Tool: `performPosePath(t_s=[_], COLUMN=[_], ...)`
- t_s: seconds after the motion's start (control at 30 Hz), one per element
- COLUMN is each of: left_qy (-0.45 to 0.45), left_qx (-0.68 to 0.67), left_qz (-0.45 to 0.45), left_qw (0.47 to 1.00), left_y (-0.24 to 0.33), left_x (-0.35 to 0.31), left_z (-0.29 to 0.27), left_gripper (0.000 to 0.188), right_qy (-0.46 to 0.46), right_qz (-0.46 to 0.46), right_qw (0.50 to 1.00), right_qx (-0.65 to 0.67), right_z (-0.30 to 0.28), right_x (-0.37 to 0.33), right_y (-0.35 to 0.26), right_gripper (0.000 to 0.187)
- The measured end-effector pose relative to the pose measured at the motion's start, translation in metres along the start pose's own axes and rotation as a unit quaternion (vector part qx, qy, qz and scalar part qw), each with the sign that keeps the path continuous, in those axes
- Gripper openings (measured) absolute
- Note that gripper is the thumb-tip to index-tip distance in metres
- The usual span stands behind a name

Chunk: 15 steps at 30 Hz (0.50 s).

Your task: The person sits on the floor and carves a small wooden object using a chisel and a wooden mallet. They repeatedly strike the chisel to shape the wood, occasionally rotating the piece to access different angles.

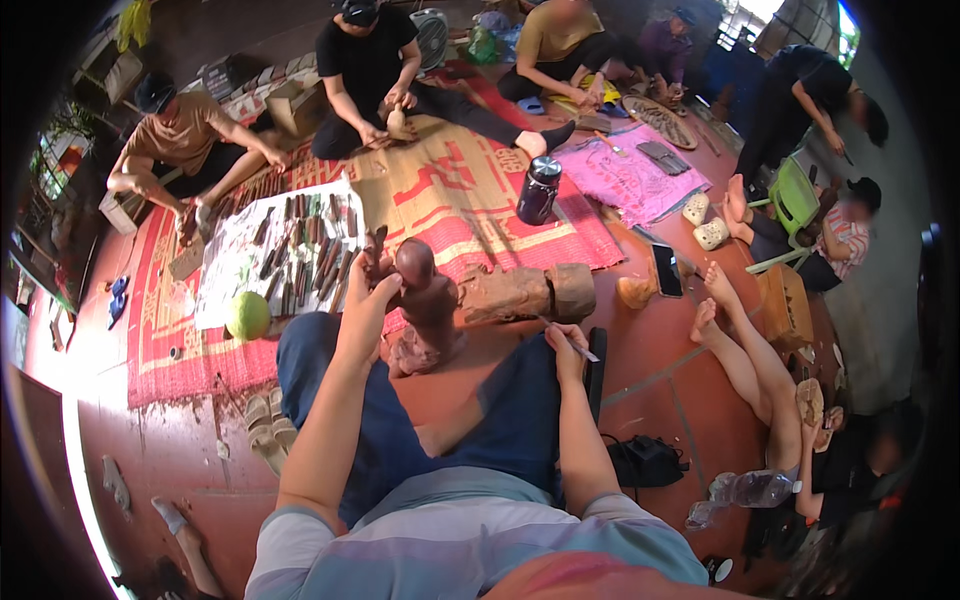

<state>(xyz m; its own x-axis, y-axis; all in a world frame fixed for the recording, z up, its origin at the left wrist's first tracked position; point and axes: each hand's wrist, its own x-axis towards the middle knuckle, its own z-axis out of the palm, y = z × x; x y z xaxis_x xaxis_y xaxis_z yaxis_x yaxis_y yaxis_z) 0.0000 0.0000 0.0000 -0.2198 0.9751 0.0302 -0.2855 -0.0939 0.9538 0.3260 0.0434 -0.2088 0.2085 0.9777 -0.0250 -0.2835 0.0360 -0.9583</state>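
Between my knees stands a brown carved figure (427,300) with a smooth round head and a rougher base. My left hand (372,290) grips the figure's raised left side, its fingers partly hidden behind it. Over my right knee, my right hand (567,340) is closed around a thin carving tool (590,355); a narrow end sticks out on each side of the fingers. The tool is apart from the figure. Just beyond my legs lies a thick piece of brown log (510,292) with a dark split across it.
Left ahead, many carving tools (310,245) lie on a white sheet beside a green round fruit (248,315). A dark flask (540,190) stands on the red-and-yellow mat (440,170). A phone (665,270) leans by a wooden block. Several people sit around, some holding carvings. Sandals (268,430) lie left.
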Motion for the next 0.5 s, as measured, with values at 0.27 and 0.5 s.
performPosePath(t_s=[0.27, 0.5], left_qy=[-0.001, -0.035], left_qx=[0.072, 0.232], left_qz=[0.007, 0.151], left_qw=[0.997, 0.960], left_y=[0.021, 0.040], left_x=[0.004, 0.030], left_z=[0.005, -0.005], left_gripper=[0.063, 0.050], right_qy=[0.080, 0.087], right_qz=[0.000, -0.026], right_qw=[0.997, 0.996], right_qx=[0.018, 0.006], right_z=[0.009, 0.004], right_x=[-0.001, 0.008], right_y=[-0.016, 0.000], right_gripper=[0.024, 0.034])
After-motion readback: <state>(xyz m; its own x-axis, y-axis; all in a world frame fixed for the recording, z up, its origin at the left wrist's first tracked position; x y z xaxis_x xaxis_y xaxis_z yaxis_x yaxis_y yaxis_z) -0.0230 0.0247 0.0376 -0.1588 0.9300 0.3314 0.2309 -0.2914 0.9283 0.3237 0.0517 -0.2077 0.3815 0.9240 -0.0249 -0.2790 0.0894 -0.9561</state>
